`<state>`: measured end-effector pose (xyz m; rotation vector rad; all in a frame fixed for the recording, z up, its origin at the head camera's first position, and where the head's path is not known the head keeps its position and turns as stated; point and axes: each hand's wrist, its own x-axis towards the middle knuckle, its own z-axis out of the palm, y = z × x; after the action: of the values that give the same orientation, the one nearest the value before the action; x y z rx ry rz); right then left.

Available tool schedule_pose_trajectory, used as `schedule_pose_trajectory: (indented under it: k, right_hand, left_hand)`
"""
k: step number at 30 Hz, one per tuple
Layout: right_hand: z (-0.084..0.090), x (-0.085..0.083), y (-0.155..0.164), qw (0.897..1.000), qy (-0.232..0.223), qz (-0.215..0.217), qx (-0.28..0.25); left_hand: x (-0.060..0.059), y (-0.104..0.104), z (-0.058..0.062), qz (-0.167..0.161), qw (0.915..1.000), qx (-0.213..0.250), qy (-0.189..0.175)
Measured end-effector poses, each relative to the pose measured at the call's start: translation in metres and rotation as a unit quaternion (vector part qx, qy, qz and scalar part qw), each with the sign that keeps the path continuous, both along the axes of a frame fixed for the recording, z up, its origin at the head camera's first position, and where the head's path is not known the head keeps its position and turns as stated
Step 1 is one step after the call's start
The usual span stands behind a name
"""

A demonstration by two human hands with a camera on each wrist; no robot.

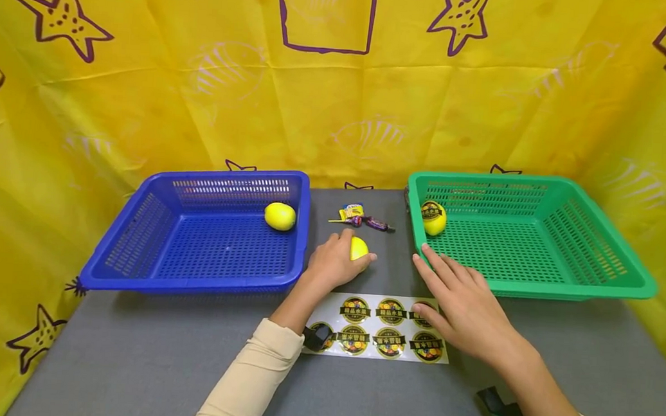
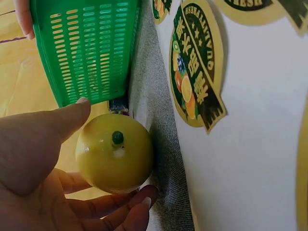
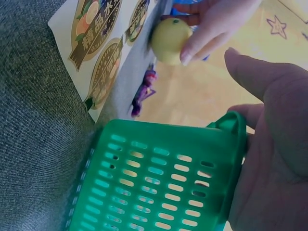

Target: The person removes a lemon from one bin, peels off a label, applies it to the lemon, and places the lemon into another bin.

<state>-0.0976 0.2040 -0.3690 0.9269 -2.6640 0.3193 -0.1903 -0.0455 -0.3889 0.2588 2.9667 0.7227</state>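
We judge this the gripping step: our left hand [image 1: 336,260] grasps the lemon [image 1: 358,249], eleven o'clock from the sticker sheet [image 1: 329,306]; our unclenched right hand [image 1: 468,308] touches the green basket [image 1: 571,290]. Lifting seems next.

Plain yellow lemon [image 1: 358,248]: glossy, smooth, green stem tip facing the left wrist cam. Gripped in left hand [image 1: 335,261], between the two baskets; probably on or just above the tabletop, contact point hidden. Green basket [image 1: 571,291]: slotted plastic, upright on the table, right hand's [image 1: 468,308] fingers on its near-left rim. One lemon with a black-gold sticker [image 1: 433,218] inside, at the left wall.
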Motion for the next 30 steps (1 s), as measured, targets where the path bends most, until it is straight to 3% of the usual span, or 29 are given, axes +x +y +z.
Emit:
schedule_pose_trajectory:
  k: [5,10,12,14,17,21,25,30]
  right_hand:
    - [0.001,0.001,-0.001,1.0,-0.004,-0.004,-0.012]
    - [0.003,0.013,-0.003,0.992,0.081,0.037,-0.084]
    - [0.001,0.02,-0.006,0.984,0.115,0.074,-0.111]
    - [-0.002,0.025,-0.009,0.981,0.12,0.102,-0.116]
    - [-0.013,0.027,-0.014,0.989,0.075,0.108,-0.068]
    - [-0.026,0.025,-0.017,0.997,-0.021,0.061,0.038]
    - [-0.031,0.027,-0.017,0.991,-0.097,0.037,0.089]
    - [-0.033,0.026,-0.018,0.988,-0.125,0.045,0.082]
  left_hand:
    - [0.005,0.001,0.003,0.008,1.0,0.005,0.003]
    - [0.024,0.001,0.015,0.016,0.9998,0.002,0.006]
    - [0.033,-0.002,0.02,-0.001,0.9999,-0.01,0.003]
    - [0.041,-0.006,0.024,-0.032,0.999,-0.029,-0.013]
    - [0.051,-0.013,0.024,-0.082,0.9944,-0.051,-0.043]
    - [0.057,-0.016,0.014,-0.127,0.9876,-0.059,-0.071]
    - [0.059,-0.014,0.004,-0.134,0.9862,-0.059,-0.078]
    - [0.06,-0.014,0.001,-0.127,0.9873,-0.058,-0.076]
